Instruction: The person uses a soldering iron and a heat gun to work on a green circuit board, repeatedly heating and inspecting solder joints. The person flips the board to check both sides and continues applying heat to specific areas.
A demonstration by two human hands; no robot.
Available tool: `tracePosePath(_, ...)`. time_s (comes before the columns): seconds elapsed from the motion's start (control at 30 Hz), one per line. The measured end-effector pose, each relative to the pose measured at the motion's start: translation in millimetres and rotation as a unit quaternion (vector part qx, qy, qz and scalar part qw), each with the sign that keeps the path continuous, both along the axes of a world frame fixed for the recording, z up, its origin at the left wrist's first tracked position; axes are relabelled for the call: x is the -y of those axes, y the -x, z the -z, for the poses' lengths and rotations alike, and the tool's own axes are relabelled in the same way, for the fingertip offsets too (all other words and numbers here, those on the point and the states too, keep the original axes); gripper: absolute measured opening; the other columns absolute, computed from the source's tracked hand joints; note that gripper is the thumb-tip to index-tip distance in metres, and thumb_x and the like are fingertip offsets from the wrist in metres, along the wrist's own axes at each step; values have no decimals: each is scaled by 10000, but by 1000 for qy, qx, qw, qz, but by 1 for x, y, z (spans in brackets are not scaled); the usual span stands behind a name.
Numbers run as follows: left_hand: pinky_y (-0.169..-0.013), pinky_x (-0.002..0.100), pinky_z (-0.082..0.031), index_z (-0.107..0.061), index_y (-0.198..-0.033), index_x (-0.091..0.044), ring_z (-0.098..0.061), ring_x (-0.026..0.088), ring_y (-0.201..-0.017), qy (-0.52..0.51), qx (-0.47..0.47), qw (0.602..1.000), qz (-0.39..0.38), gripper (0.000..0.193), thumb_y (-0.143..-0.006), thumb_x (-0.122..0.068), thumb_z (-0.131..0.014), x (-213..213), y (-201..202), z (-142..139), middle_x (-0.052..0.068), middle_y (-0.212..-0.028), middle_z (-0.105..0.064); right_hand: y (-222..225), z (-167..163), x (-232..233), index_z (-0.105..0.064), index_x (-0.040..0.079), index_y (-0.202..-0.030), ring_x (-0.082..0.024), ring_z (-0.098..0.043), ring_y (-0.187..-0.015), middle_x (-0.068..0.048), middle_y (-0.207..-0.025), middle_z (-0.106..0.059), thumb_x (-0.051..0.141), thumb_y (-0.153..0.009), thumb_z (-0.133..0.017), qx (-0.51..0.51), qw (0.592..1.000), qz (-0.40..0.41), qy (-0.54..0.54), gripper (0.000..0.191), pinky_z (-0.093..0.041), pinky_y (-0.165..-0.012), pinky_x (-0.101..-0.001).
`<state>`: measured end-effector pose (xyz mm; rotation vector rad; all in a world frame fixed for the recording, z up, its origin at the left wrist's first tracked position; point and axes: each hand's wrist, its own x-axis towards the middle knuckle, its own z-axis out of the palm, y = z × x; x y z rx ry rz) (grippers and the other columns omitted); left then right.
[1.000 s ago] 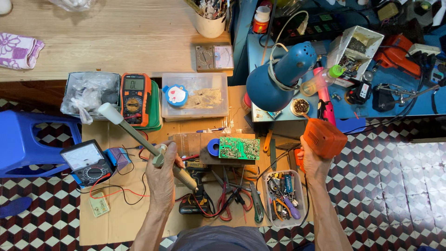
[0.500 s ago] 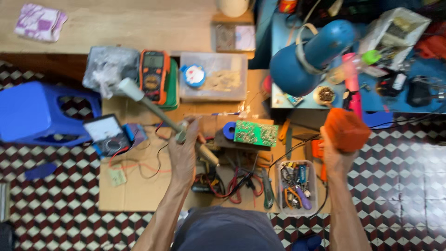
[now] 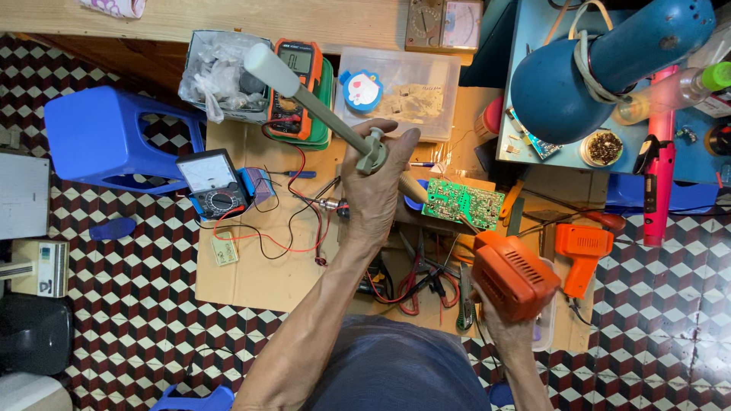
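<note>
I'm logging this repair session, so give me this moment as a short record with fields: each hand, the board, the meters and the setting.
left hand: left hand grips a grey-green desoldering pump, its plunger end up and away, its tip down toward the board
right hand: right hand holds an orange soldering gun, tip toward the board
board: green circuit board lying flat between both tools
meters: analog multimeter with red and black leads on the cardboard sheet; orange digital multimeter behind it
setting: chequered tile floor, blue plastic stool, blue desk lamp
</note>
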<state>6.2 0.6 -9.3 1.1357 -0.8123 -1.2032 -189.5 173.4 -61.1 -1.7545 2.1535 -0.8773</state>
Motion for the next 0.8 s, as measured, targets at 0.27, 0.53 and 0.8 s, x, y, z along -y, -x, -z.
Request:
tracePosePath(0.27, -640, 192, -495, -622, -1129, -58, -517, 20, -718, 20, -18, 1000, 11, 255, -953, -153, -780, 11, 23, 31, -64, -799, -527, -1, 29, -12, -619, 52, -1227, -126, -675, -708, -43, -922, -676, 227, -859, -764, 247, 963, 18, -109, 432, -583, -724, -319)
tracePosePath(0.53, -650, 191, -454, -626, -1133, -65, -522, 28, -727, 14, -19, 1000, 13, 274, -953, -203, -779, 12, 18, 42, -56, -803, -552, 7, 61, -20, -666, 67, -1198, -130, -671, -708, -55, -855, -705, 222, -907, -747, 329, 929, 9, -167, 340, -601, -635, -287)
tracePosePath(0.8, -656, 186, -450, -624, -1138, -70, -518, 23, -732, 25, -3, 1000, 12, 270, -961, -205, -777, 12, 18, 43, -64, -804, -543, 8, 76, -26, -503, 58, -1348, -148, -688, -818, -78, -1050, -672, 220, -877, -755, 233, 968, -16, -91, 558, -624, -762, -288)
